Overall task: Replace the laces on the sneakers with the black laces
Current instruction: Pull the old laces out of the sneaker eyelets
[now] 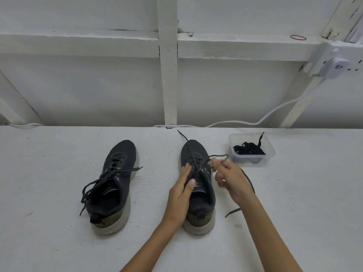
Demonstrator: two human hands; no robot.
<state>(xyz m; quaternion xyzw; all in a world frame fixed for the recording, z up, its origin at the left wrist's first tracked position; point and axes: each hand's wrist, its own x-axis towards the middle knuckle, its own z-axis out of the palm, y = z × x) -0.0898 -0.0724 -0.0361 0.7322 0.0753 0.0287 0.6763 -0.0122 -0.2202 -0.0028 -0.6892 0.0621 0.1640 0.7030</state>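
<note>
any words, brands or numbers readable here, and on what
Nothing can be read.
Sneaker on the left: purple and yellow marks, too blurred.
Sneaker on the right: pale marks near the tongue, too blurred.
Plastic tub: no label shows.

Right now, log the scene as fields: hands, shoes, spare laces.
left hand: flat on shoe, fingers straight
right hand: pinches lace, held raised over the shoe
other shoe: left of it, laced, untied, untouched
spare laces: black, bundled in tub, right of the shoe
</note>
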